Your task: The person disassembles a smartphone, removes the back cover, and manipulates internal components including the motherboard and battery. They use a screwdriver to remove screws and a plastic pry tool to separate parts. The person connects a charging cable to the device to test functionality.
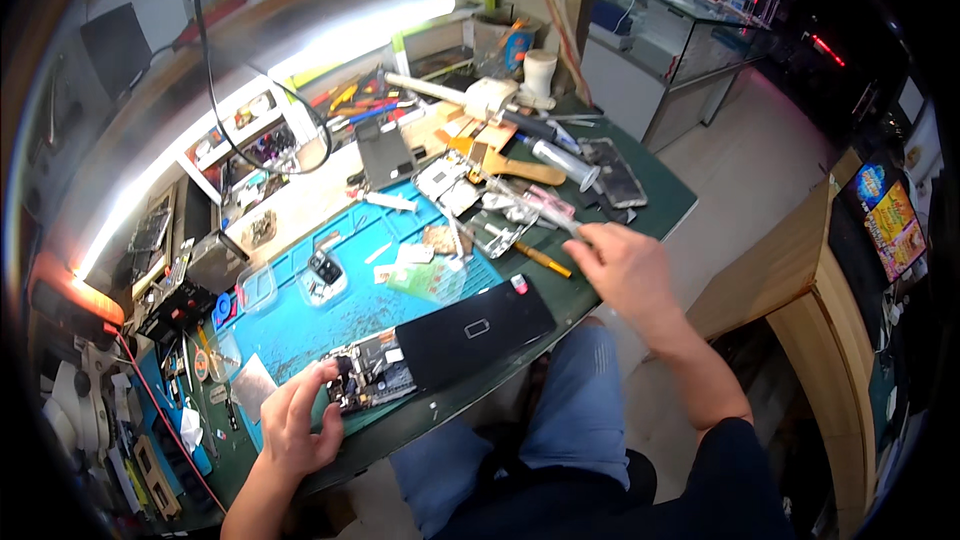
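Note:
An opened phone [372, 372] lies at the front edge of the bench, its circuit board and inner parts bare. Against its right side lies a flat black panel [470, 332] with a small rounded outline on it. My left hand [298, 422] is at the phone's left end, thumb and fingertips closed about its edge. Farther right, my right hand [628, 275] pinches the near end of a slim grey tool [548, 210], which points away over the clutter; its exact kind does not show clearly. A yellow-handled tool [541, 260] lies just left of that hand.
A blue work mat [285, 312] carries a clear tray of small parts [323, 280]. Behind are a syringe [388, 201], a wooden-handled brush [520, 168], a clear tube [565, 164] and another phone [613, 172]. Tools crowd the left; a wooden cabinet [770, 270] stands right.

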Action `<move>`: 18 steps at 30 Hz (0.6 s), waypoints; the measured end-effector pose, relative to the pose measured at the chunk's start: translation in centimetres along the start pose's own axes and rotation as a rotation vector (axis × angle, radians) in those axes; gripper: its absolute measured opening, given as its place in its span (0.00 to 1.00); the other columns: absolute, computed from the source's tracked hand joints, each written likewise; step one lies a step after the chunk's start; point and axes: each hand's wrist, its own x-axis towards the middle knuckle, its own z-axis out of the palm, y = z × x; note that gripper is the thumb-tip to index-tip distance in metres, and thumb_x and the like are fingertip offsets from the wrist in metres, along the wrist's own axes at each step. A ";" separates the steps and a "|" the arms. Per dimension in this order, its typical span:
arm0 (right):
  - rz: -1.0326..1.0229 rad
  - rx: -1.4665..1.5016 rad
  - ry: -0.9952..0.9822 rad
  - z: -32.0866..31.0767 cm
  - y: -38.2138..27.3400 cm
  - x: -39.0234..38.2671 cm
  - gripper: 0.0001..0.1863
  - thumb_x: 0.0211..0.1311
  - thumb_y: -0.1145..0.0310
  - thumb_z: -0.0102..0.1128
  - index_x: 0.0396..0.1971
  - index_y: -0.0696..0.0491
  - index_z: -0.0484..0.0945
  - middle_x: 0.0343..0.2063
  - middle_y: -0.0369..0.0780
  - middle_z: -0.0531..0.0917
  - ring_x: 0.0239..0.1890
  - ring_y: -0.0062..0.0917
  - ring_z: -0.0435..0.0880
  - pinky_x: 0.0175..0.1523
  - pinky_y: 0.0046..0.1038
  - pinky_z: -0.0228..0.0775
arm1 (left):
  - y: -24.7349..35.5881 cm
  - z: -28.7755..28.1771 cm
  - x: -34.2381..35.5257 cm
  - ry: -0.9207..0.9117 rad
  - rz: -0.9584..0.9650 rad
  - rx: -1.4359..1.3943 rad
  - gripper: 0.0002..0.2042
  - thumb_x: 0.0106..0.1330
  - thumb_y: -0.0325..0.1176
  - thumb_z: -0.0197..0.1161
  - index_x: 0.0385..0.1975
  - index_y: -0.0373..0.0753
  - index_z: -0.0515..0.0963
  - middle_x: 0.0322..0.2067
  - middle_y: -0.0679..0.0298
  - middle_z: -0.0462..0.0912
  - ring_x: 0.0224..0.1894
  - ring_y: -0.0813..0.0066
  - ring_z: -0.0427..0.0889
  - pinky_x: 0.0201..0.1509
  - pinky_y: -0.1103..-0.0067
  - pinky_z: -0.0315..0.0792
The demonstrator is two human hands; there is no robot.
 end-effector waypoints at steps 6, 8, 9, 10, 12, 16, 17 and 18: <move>0.024 0.129 0.112 0.0 -0.4 2.9 0.09 0.68 0.64 0.71 0.41 0.53 0.88 0.28 0.40 0.86 0.30 0.36 0.87 0.36 0.33 0.78 | 1.3 -1.4 1.0 0.061 0.107 0.251 0.20 0.58 0.16 0.68 0.52 0.33 0.83 0.28 0.61 0.80 0.31 0.64 0.80 0.38 0.69 0.72; 0.028 0.331 0.239 0.3 1.9 5.1 0.08 0.72 0.73 0.62 0.47 0.51 0.86 0.32 0.42 0.86 0.29 0.37 0.87 0.36 0.32 0.78 | 2.2 -1.5 1.3 0.047 0.106 0.229 0.21 0.57 0.15 0.67 0.52 0.33 0.83 0.27 0.62 0.79 0.31 0.63 0.80 0.38 0.69 0.73; 0.055 0.493 0.247 0.2 2.3 6.7 0.12 0.72 0.75 0.60 0.51 0.52 0.85 0.35 0.42 0.86 0.30 0.33 0.87 0.37 0.30 0.78 | 2.8 -1.7 1.4 0.028 0.070 0.169 0.21 0.56 0.13 0.64 0.52 0.32 0.83 0.32 0.59 0.83 0.36 0.60 0.83 0.44 0.67 0.76; 0.083 0.644 0.252 -0.2 2.9 8.4 0.16 0.72 0.77 0.57 0.55 0.53 0.83 0.37 0.42 0.87 0.32 0.29 0.87 0.37 0.29 0.79 | 3.4 -1.1 2.2 0.044 0.075 0.176 0.22 0.56 0.14 0.64 0.52 0.31 0.82 0.35 0.58 0.84 0.39 0.59 0.84 0.46 0.66 0.77; 0.281 0.900 0.105 0.2 5.5 11.8 0.21 0.72 0.81 0.49 0.62 0.57 0.79 0.47 0.39 0.86 0.42 0.19 0.85 0.42 0.26 0.79 | 4.3 0.3 4.2 0.082 0.091 0.183 0.22 0.56 0.14 0.63 0.53 0.30 0.82 0.42 0.55 0.87 0.44 0.56 0.86 0.50 0.65 0.78; 0.418 1.179 0.230 -0.4 3.9 19.2 0.16 0.73 0.75 0.57 0.57 0.60 0.82 0.44 0.39 0.87 0.40 0.18 0.84 0.41 0.24 0.78 | 5.6 1.5 5.9 0.000 -0.004 0.160 0.29 0.56 0.19 0.68 0.62 0.30 0.75 0.56 0.51 0.83 0.58 0.51 0.82 0.65 0.58 0.76; 0.367 1.213 0.258 -0.7 3.5 20.9 0.15 0.74 0.71 0.59 0.55 0.58 0.84 0.43 0.40 0.88 0.41 0.24 0.86 0.40 0.27 0.79 | 5.4 1.8 5.9 -0.017 0.003 0.147 0.31 0.57 0.22 0.69 0.65 0.31 0.73 0.59 0.51 0.81 0.61 0.50 0.80 0.70 0.56 0.73; 0.142 0.925 0.395 -1.1 2.5 22.4 0.16 0.74 0.69 0.60 0.56 0.58 0.83 0.44 0.41 0.88 0.44 0.27 0.87 0.45 0.30 0.79 | 5.2 1.9 6.1 0.008 0.007 0.159 0.31 0.57 0.22 0.69 0.65 0.31 0.72 0.59 0.51 0.82 0.61 0.50 0.80 0.70 0.55 0.73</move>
